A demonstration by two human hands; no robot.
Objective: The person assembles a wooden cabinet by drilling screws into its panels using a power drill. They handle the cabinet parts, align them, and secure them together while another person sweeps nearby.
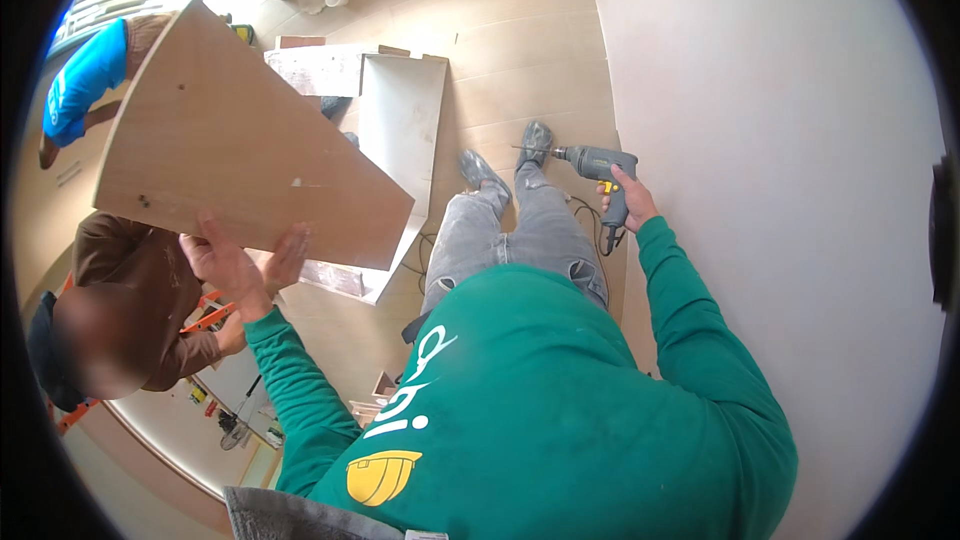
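Note:
A broad wooden panel (pixel 245 160) with slanted edges is raised at the left, above the floor. My left hand (pixel 228 268) grips its near edge, the fingers reaching onto its face. Right beside it, a co-worker's hand (pixel 287 255) is on the same edge. At the right, my right hand (pixel 634 200) is wrapped round the handle of a grey power drill (pixel 598 162) with a yellow trigger. Its long thin bit points left, over my shoe. Part of the panel's underside is hidden from me.
A white open-framed cabinet carcass (pixel 405 115) lies on the floor (pixel 520 20) beyond the panel. A dark cable (pixel 588 212) hangs near my leg. A white wall (pixel 770 140) stands close on my right. A person in brown (pixel 150 310) and one in blue (pixel 88 80) are at left, by an orange ladder (pixel 207 317).

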